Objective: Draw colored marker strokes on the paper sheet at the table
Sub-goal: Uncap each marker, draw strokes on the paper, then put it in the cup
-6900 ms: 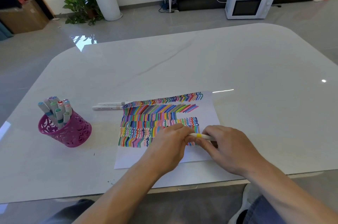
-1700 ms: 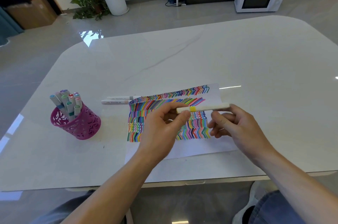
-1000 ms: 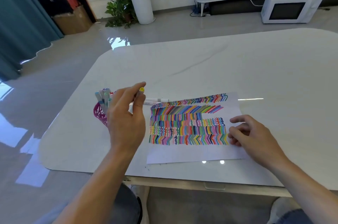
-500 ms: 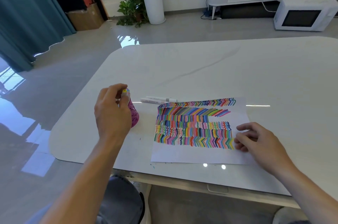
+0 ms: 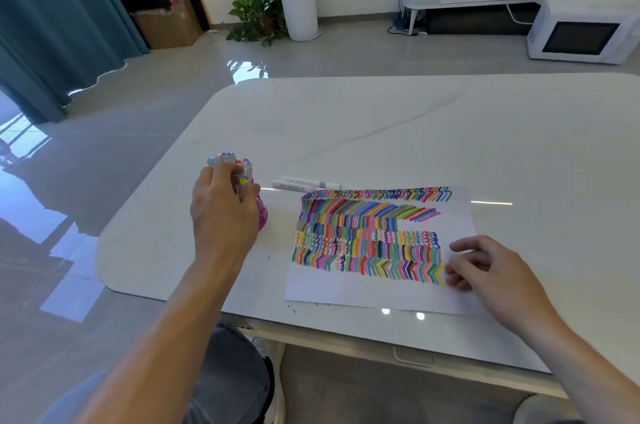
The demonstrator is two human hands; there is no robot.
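L hand [image 5: 221, 212] grips yellow marker [image 5: 243, 181] at cup [image 5: 262, 215]; R hand [image 5: 491, 271] on paper [image 5: 346, 292].

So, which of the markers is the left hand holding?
The yellow-capped marker, pinched by the left hand at the pink cup; the two white markers lie flat by the paper.

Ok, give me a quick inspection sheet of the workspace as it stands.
Surface: white glossy table, a few ink specks by the sheet's near edge.
Job's things: paper sheet lying flat, rows of coloured strokes; pink marker cup left of it, holding markers.
Clutter: two white markers lying between cup and sheet.
Hands: left hand holds a yellow-capped marker at the cup; right hand rests on the sheet's right edge, holding nothing.
Cables: white cord by the microwave on the floor; none on the table.
Surroundings: potted plants, teal curtain, cardboard box.
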